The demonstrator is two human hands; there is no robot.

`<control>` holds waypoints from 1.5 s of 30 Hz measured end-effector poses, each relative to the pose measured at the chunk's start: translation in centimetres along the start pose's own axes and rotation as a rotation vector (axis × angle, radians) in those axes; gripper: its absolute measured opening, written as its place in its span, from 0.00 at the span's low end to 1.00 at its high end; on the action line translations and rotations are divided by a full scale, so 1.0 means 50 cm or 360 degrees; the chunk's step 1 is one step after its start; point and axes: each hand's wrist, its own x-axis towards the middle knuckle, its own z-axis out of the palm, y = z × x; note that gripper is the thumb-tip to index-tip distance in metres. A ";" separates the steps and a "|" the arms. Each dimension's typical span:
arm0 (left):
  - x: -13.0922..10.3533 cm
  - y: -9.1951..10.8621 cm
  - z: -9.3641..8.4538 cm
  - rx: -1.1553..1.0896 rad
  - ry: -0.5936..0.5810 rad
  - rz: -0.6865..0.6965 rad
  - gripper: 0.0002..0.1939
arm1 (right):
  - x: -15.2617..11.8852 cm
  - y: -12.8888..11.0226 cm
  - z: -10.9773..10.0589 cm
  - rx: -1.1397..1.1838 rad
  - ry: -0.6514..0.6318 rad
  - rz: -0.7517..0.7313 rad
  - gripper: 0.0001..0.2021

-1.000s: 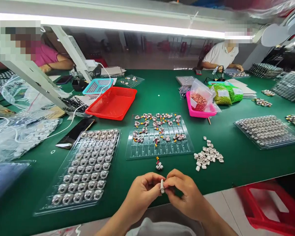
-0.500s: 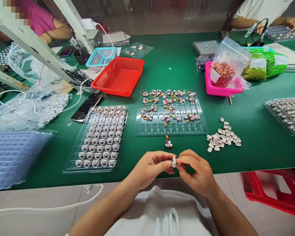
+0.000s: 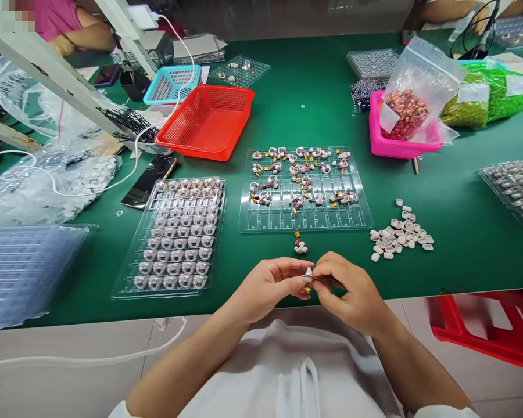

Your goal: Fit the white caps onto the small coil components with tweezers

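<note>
My left hand (image 3: 274,287) is closed, pinching a small white earbud part (image 3: 308,275) between thumb and fingertips, with a yellow bit (image 3: 307,288) showing below it. My right hand (image 3: 348,290) is closed too, gripping a thin dark tool (image 3: 319,277) whose tip touches the white part; most of the tool is hidden by the fingers. Just beyond my hands lies a white earbud assembly (image 3: 300,247) with red wires and a yellow tab. Behind it is a clear plastic tray (image 3: 279,220) with several similar assemblies. Loose white oval caps (image 3: 401,238) lie in a pile to the right.
Left of my hands stands a tray of silvery shells (image 3: 169,255), near a phone (image 3: 150,183). Farther back are a red basket (image 3: 204,139), a blue basket (image 3: 169,81) and a pink basket (image 3: 401,148) holding a bag of copper-coloured parts (image 3: 405,113). Co-workers' arms show across the table.
The camera view has shifted slightly. My right hand's thin tool now lies across the white earbud part, and the yellow bit shows more clearly beneath. Both hands keep their grip.
</note>
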 end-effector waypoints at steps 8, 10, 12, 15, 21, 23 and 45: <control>0.000 0.002 -0.004 0.0050 0.0053 -0.0046 0.18 | 0.009 -0.009 -0.008 0.0054 -0.0038 0.0078 0.06; 0.000 0.003 -0.005 0.0062 0.0057 -0.0060 0.18 | 0.012 -0.011 -0.010 0.0053 -0.0063 0.0120 0.06; 0.000 0.002 -0.005 0.0077 0.0071 -0.0062 0.19 | 0.014 -0.012 -0.012 0.0038 -0.0095 0.0157 0.06; -0.001 0.001 -0.002 0.0115 0.0100 -0.0046 0.20 | 0.016 -0.015 -0.014 -0.0001 -0.0129 0.0198 0.06; -0.001 -0.007 -0.001 0.0141 0.0086 -0.0033 0.19 | 0.021 -0.014 -0.011 -0.0094 -0.0158 0.0274 0.07; 0.000 -0.011 -0.003 0.0084 0.0075 -0.0051 0.19 | 0.021 -0.012 -0.008 -0.0114 -0.0133 0.0284 0.06; 0.008 -0.012 -0.027 0.0019 0.0094 -0.0163 0.15 | 0.015 0.004 -0.023 -0.0183 -0.0246 -0.0058 0.08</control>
